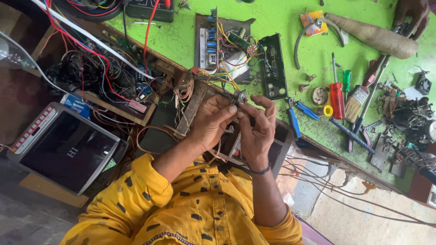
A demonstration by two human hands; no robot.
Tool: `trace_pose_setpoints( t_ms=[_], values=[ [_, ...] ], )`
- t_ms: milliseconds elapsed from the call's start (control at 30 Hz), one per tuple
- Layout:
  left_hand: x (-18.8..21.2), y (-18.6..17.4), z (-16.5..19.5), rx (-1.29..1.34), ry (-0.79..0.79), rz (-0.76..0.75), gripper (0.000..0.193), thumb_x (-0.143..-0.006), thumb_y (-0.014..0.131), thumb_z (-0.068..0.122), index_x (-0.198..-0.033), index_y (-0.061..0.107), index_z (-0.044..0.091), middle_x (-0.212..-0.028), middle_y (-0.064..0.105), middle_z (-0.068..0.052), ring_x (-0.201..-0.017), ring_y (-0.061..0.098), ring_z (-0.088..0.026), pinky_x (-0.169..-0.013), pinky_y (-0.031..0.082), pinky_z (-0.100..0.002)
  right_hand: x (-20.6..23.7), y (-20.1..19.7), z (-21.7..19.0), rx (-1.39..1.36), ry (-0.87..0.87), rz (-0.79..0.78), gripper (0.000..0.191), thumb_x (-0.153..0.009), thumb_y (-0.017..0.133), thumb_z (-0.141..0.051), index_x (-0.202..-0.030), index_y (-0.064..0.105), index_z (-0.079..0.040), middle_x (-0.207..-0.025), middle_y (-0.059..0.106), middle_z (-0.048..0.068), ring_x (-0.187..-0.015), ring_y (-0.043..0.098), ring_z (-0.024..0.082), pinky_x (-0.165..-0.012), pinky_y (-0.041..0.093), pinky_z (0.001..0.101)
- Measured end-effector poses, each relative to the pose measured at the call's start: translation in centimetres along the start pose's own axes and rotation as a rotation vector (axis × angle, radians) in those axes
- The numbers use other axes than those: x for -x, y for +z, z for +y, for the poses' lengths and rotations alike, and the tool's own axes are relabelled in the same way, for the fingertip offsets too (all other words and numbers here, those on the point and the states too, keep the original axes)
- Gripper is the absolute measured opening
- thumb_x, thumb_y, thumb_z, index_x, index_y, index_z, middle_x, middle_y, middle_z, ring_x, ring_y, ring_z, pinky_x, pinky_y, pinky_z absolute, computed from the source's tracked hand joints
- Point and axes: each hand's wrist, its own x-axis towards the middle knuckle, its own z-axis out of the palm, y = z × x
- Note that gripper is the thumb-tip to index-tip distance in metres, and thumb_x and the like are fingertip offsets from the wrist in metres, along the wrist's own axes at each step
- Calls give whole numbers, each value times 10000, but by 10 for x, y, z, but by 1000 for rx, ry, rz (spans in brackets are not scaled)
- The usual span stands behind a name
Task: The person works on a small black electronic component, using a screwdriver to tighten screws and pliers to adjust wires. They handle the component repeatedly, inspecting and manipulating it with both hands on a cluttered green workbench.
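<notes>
Both hands are working at the bench point(181, 36) edge: the left hand point(210, 121) and the right hand point(256, 131) are each pinching a small metal part point(238, 98), holding it between their fingertips just above the loose wires point(181, 90). Judgement — keeping both pinches steady and the part turned toward the eyes would serve best, with the blue pliers point(295, 115) lying near — within reach.

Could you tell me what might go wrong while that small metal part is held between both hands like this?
The small part is pinched only by fingertips of the left hand and right hand, off the bench edge; it could drop into the wire tangle below. Loose wires by the wrists might snag.
</notes>
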Motion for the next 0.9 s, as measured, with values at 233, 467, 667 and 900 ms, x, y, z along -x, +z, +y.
trace_pose_setpoints(
  t_ms=[233, 467, 667, 900],
  values=[
    [1, -3, -2, 4, -17, 8, 163, -954, 738, 16, -1030, 596, 45, -996, 716, -90, -945, 717, -190, -925, 583, -357, 3, 5, 16, 70, -22, 11, 217, -877, 784, 35, -1083, 739, -16, -1267, 633, 141, -1153, 610, 252, -962, 488, 315],
    [-2, -9, -5, 15, -15, -3, 153, -953, 730, 28, -1045, 607, 33, -1024, 712, -93, -951, 718, -193, -923, 593, -371, -2, 1, 19, 104, -136, -32, 197, -911, 748, 53, -1093, 714, -13, -1261, 643, 142, -1101, 636, 236, -929, 529, 322],
    [-1, -11, -4, 44, -20, -15, 145, -970, 728, 33, -1044, 602, 27, -1026, 710, -94, -955, 714, -190, -928, 589, -367, -2, 3, 18, 33, -121, -30, 193, -907, 755, 62, -1082, 723, -13, -1240, 653, 136, -1067, 626, 216, -912, 511, 317],
    [1, -7, 0, 62, -30, -25, 145, -962, 726, 34, -1025, 597, 50, -1038, 705, -80, -975, 706, -180, -949, 591, -370, -7, 1, 19, 142, -208, -25, 206, -872, 803, 13, -1058, 722, -21, -1204, 650, 131, -1105, 641, 258, -926, 537, 351]
  ],
)
